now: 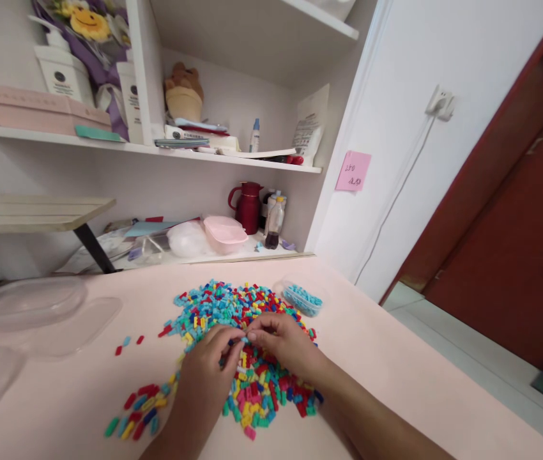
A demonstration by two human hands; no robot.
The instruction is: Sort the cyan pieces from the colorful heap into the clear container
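A wide pile of small coloured plastic bricks (233, 306) in red, yellow, blue and teal lies on the pale pink table (396, 370). My left hand (209, 374) and my right hand (283, 345) rest over the middle of the pile, fingertips meeting. Together they pinch a tiny light-blue brick (245, 338) between thumbs and forefingers. A small clear container (303, 298) filled with light-blue bricks sits at the pile's far right edge.
Clear plastic lids or trays (36, 313) lie at the table's left. A few stray bricks (128, 345) sit left of the pile. Behind are white shelves with a pink lunch box (226, 233), a red jug (248, 206) and bottles. A red door (515, 243) stands right.
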